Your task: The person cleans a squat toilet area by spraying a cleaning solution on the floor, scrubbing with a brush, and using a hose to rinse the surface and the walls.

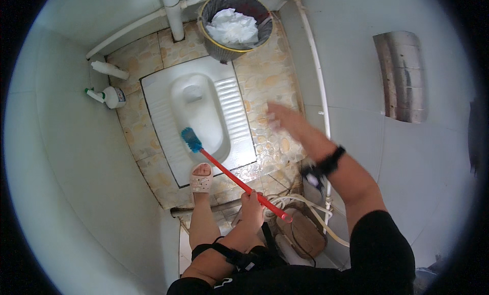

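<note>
My left hand (253, 209) grips the red handle (233, 175) of a toilet brush near its upper end. The blue bristle head (191, 139) is at the left side of the bowl of a white ceramic squat toilet (198, 115); whether it touches the surface I cannot tell. My right hand (286, 121) is raised to the right of the toilet, blurred, with its fingers extended and nothing visible in them. A black strap with a small device (328, 163) circles the right wrist. My foot in a pale pink slide sandal (201, 178) stands at the toilet's near edge.
A lined bin (208, 46) with crumpled white paper (233, 26) stands behind the toilet. A spray bottle (114, 97) sits by the left wall. White pipes (315, 58) run along the walls. At lower right are a coiled hose (305, 201) and a brown object (305, 237). A metal holder (401, 77) hangs right.
</note>
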The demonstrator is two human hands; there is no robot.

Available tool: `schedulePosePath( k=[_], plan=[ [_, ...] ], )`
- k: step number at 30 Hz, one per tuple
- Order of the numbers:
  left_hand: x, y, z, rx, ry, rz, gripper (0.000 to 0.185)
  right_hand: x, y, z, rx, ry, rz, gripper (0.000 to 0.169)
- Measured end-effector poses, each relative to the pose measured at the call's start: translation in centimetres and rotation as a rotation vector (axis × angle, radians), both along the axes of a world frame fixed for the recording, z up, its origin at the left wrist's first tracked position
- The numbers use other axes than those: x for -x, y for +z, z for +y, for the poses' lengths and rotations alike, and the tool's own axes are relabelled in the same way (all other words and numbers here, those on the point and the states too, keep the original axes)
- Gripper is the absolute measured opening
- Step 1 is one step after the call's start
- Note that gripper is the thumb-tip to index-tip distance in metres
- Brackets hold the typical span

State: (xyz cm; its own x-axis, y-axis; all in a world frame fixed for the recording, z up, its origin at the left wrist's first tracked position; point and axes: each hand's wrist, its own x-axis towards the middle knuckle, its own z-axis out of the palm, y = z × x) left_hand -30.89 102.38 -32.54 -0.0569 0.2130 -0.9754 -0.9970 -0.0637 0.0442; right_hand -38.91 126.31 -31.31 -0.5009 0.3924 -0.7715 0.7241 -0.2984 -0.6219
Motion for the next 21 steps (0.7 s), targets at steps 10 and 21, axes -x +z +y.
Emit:
schedulePosePath(
  k=[10,21],
  plan=[
    [0.5,1.1,-0.1,0.100,-0.258,0.145,0.014,-11.8,-3.4,-9.5,0.005,-0.350,0.067,0.030],
    [-4.2,0.6,0.4,0.027,-0.306,0.128,0.014,-50.2,10.1,-20.3,-0.091,-1.203,-0.787,0.033]
  ],
)
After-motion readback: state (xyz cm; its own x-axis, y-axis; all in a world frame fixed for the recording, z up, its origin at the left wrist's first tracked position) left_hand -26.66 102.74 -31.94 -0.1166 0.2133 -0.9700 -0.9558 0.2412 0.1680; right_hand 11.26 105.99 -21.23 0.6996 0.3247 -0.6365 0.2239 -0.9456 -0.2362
